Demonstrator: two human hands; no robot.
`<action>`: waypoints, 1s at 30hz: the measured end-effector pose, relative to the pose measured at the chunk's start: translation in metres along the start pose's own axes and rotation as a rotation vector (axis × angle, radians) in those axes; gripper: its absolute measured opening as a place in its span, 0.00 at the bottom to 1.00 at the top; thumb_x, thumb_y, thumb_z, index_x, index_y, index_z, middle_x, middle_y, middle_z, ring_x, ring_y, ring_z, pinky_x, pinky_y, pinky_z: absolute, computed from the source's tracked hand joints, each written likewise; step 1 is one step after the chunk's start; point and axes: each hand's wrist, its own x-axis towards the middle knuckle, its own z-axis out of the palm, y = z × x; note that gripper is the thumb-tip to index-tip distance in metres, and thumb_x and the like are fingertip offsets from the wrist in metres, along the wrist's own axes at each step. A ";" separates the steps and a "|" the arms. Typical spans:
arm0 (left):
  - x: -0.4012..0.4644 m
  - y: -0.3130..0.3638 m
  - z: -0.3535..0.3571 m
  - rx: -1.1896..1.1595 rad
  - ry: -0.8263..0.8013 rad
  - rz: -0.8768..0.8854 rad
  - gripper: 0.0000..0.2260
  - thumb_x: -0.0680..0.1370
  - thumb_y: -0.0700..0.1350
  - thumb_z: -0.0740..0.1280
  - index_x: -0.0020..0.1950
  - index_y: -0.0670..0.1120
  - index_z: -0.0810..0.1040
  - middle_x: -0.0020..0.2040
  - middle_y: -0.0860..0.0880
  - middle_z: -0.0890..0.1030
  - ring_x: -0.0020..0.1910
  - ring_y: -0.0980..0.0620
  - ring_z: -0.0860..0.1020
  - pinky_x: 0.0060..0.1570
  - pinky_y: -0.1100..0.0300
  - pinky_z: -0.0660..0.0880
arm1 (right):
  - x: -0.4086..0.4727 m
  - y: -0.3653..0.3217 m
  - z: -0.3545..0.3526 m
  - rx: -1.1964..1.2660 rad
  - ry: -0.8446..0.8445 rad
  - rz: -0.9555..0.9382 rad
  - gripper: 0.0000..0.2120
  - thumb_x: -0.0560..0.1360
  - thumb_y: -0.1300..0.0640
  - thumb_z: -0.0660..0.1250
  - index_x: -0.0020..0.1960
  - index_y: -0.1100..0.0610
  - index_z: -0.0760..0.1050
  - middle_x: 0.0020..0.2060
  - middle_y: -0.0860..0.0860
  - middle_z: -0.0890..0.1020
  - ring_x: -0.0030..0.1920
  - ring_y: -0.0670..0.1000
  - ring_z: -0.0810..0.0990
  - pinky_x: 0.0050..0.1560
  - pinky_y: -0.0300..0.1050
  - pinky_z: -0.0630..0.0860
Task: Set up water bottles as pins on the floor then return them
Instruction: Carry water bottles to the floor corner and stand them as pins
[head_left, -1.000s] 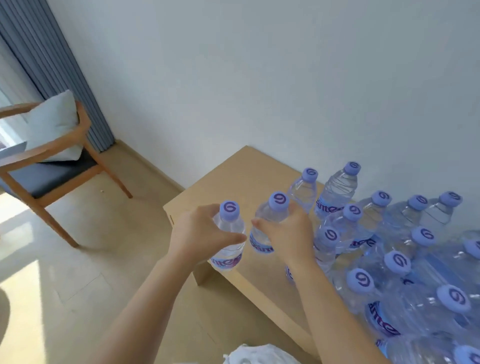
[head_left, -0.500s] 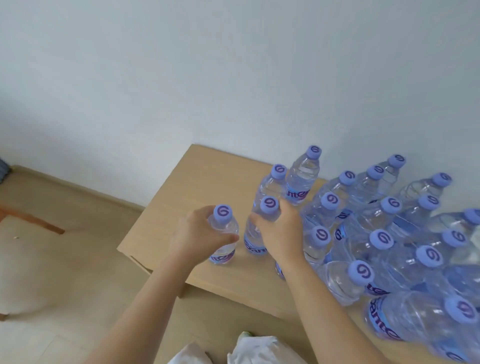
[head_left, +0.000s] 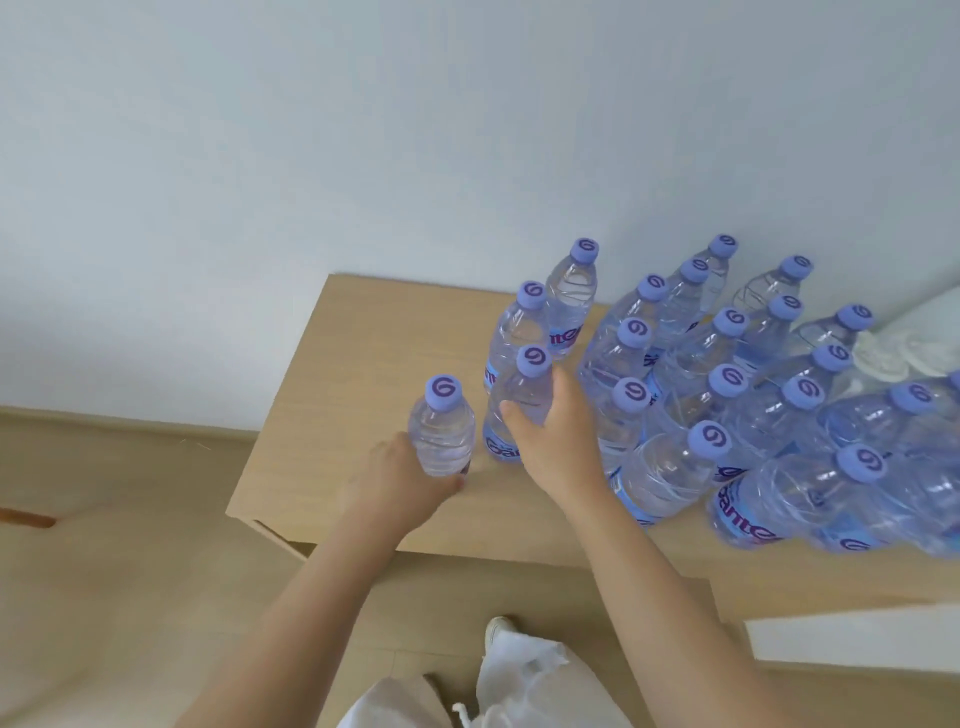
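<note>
Pale wooden desk (head_left: 363, 374) against a white wall: near its left edge each hand grips a clear plastic purple-capped bottle — left hand (head_left: 397, 480), right hand (head_left: 553, 441). Full, heavy, slick; hold mid-body.

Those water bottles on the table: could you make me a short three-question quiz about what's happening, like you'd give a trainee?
1. True or false: each hand holds a bottle.
2. Multiple choice: the bottle in the left hand is A) lying on the floor, B) upright near the table's left end, C) capless.
3. Fill in: the caps are coloured ____.

Key
1. True: the left hand grips the left bottle, and the right hand wraps the next bottle.
2. B.
3. Purple, as on the many clustered bottles to the right.
</note>
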 end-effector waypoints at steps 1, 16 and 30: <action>-0.003 -0.002 0.003 0.091 -0.039 -0.010 0.19 0.68 0.61 0.68 0.43 0.46 0.72 0.37 0.51 0.76 0.34 0.53 0.72 0.29 0.60 0.63 | -0.009 0.004 0.000 -0.027 -0.007 0.010 0.24 0.75 0.54 0.67 0.69 0.55 0.66 0.65 0.48 0.72 0.65 0.48 0.69 0.63 0.39 0.65; -0.063 0.130 0.077 0.167 -0.179 0.553 0.14 0.75 0.55 0.65 0.54 0.49 0.80 0.51 0.53 0.82 0.52 0.50 0.78 0.51 0.56 0.75 | -0.109 0.085 -0.137 -0.186 0.072 0.378 0.13 0.77 0.57 0.62 0.59 0.63 0.75 0.57 0.57 0.79 0.59 0.55 0.75 0.57 0.46 0.69; -0.266 0.426 0.256 0.137 -0.339 1.218 0.11 0.74 0.53 0.65 0.34 0.51 0.76 0.31 0.55 0.76 0.35 0.54 0.74 0.35 0.61 0.69 | -0.257 0.218 -0.407 -0.203 0.517 0.478 0.19 0.78 0.53 0.60 0.67 0.54 0.70 0.67 0.49 0.72 0.65 0.50 0.70 0.58 0.38 0.64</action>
